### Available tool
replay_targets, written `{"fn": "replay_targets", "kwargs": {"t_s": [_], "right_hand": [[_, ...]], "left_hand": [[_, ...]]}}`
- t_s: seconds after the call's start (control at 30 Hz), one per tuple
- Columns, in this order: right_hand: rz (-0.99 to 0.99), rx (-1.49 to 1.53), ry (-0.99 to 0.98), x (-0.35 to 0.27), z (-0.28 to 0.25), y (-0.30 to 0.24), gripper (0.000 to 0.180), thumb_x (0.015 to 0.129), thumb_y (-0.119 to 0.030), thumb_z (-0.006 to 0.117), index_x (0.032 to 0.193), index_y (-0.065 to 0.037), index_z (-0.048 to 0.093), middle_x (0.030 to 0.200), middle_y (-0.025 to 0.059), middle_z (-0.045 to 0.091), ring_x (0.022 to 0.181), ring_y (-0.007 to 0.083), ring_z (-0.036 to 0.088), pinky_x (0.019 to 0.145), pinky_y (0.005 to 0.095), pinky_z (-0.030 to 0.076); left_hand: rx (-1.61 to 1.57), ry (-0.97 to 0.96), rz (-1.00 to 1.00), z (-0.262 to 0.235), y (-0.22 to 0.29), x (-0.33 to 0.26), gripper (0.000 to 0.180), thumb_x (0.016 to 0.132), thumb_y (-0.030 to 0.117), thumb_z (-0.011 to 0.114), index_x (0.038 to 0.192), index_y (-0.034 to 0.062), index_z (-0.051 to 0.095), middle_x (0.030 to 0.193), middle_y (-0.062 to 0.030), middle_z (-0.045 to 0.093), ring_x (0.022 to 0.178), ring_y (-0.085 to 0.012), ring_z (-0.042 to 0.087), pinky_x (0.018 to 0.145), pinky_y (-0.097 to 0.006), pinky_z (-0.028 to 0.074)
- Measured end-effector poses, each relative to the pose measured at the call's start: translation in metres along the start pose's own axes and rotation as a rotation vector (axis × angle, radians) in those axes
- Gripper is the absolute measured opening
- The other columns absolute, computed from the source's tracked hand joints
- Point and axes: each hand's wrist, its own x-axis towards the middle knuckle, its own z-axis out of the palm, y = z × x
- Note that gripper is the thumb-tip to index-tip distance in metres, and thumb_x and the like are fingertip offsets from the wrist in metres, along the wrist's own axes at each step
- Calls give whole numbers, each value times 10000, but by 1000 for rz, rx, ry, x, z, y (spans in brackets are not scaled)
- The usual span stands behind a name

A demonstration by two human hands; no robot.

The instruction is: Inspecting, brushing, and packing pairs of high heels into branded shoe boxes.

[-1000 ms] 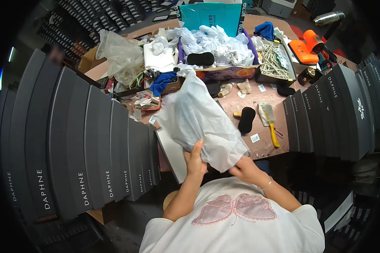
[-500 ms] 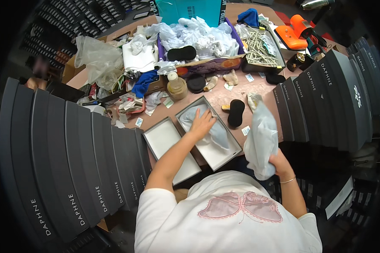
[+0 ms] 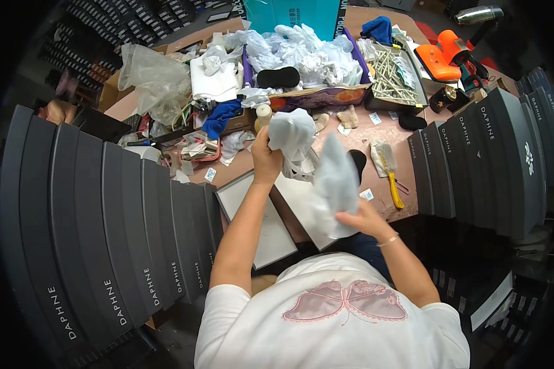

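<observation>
My left hand (image 3: 266, 161) grips a pale wrapped bundle (image 3: 294, 134), raised above the far end of a grey shoebox base (image 3: 301, 209). Its thin white wrapping crumples below the fingers, and what is inside is hidden. In my right hand (image 3: 364, 222) is a second pale wrapped bundle (image 3: 334, 184), long and narrow, held upright over the right side of the same box and blurred by motion. The matching shallow box lid (image 3: 260, 215) lies just left, pale inside. A black oval pad (image 3: 357, 161) shows partly behind the right-hand bundle.
Dark grey shoeboxes are stacked at left (image 3: 80, 234) and right (image 3: 492, 160). A yellow-handled brush (image 3: 393, 178) lies on the pink tabletop (image 3: 375, 138). Behind stand a purple carton (image 3: 317, 98) of crumpled white wrapping, a tray of pale sticks (image 3: 394, 77) and an orange device (image 3: 440, 61).
My left hand has lifted its bundle out of the box. My right hand has brought the other bundle leftward over the box, uncovering the yellow-handled brush.
</observation>
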Motion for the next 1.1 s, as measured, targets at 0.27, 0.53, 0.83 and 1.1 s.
{"fn": "replay_targets", "kwargs": {"t_s": [0.27,0.53,0.83,1.1], "right_hand": [[-132,-1211,-139,9,51,60,652,731,-282,749,1260,7,500,1147,188,569,1043,367,570,911,444,463],[-437,-1464,157,9,43,80,511,768,-166,682,1219,19,529,1353,222,443,1279,379,389,1046,461,347],[-37,-866,284,-23,-5,84,553,812,-104,627,1317,-2,425,1201,267,520,1009,422,565,826,472,483],[-166,-734,175,-39,4,40,642,891,-315,615,1401,-19,360,1365,265,433,1221,386,473,990,405,412]], "left_hand": [[357,-606,385,30,-28,-59,218,717,7,589,932,35,598,941,-132,590,941,-311,582,827,-389,477],[771,-813,326,60,-63,-113,275,787,115,597,1060,94,593,1111,-84,565,1224,-272,442,1089,-590,214],[515,-312,-735,-25,-38,-242,236,791,177,663,899,-5,560,783,-164,619,739,-368,599,714,-458,480],[-383,-140,-798,-127,109,-218,212,940,185,539,971,-9,618,846,-59,669,757,-134,634,670,-285,501]]}}
